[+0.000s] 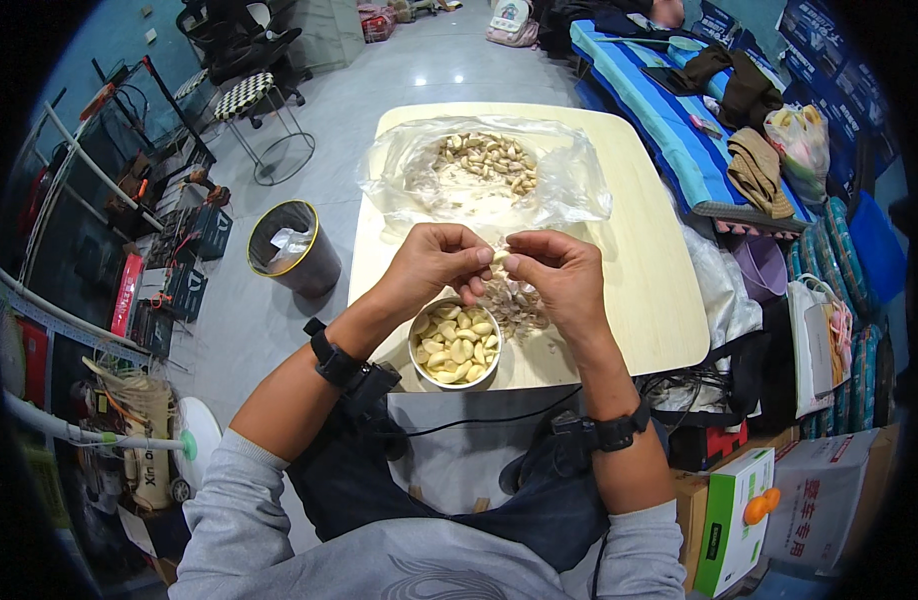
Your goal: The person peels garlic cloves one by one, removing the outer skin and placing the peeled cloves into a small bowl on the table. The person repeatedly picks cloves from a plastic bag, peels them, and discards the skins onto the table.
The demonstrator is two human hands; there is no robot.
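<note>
Between the fingertips of my left hand (448,259) and my right hand (560,270) is a pale garlic clove (499,256); both hands pinch it above the table. Below my left hand stands a round white bowl (412,356) filled with peeled garlic cloves (455,341). A heap of papery garlic skins (517,307) lies to the right of the bowl, partly hidden by my hands. Farther back, an opened clear plastic bag (571,169) is spread out, with unpeeled garlic cloves (493,157) and loose skins inside.
The pale wooden table (646,300) has rounded corners. Left of it stands a lined trash bin (301,255) with a yellow rim, and behind that a checkered stool (244,96). At right, a bed with blue striped covering (639,97) holds clothes. A black cable (489,420) runs under the table edge.
</note>
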